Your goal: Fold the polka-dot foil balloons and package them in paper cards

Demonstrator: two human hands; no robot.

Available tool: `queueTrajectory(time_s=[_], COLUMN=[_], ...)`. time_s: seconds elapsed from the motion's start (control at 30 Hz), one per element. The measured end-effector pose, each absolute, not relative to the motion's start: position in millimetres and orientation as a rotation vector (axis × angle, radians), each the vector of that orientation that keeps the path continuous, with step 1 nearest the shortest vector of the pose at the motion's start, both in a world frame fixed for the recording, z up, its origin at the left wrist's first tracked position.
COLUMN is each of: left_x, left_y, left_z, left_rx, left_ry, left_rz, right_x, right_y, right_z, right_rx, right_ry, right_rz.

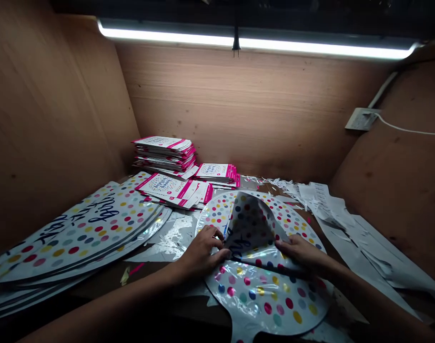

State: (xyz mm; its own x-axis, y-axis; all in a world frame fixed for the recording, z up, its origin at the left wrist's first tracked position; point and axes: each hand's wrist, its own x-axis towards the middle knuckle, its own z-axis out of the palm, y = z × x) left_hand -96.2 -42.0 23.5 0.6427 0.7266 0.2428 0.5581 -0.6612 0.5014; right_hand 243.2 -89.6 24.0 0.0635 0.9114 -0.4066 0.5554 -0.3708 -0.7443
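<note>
A flat, round foil balloon with coloured dots lies in front of me, its tail toward me. Part of it is raised into a peaked fold, with dark lettering partly showing near the left side. My left hand pinches the balloon at the left of this fold, fingers curled and thumb pressed in. My right hand grips the right side of the fold between thumb and fingers. The fingers of my right hand are partly hidden under the foil.
Several flat dotted balloons are stacked at left. Behind stand a tall stack of pink-and-white packets and smaller piles. White paper strips lie at right. Wooden walls enclose the table; a lit tube hangs above.
</note>
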Motion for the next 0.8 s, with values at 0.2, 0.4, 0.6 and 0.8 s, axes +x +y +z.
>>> queueTrajectory(time_s=[0.2,0.4,0.6,0.8], left_x=[-85,-70,-74,-87], left_y=[-30,-20,-8,-3], left_z=[32,42,33,39], left_rx=[2.467,2.518,2.150,1.949], left_ry=[1.368,1.408,1.107,0.872], left_rz=[0.380,0.333,0.480,0.441], right_x=[243,240,244,241], right_y=[-88,-89,-85,-84], right_z=[25,20,18,21], right_rx=[-2.012,-1.957,-1.888,-1.921], right_ry=[-1.309,-1.352,-1.411,-1.402], right_rz=[1.241,1.234,1.293,1.274])
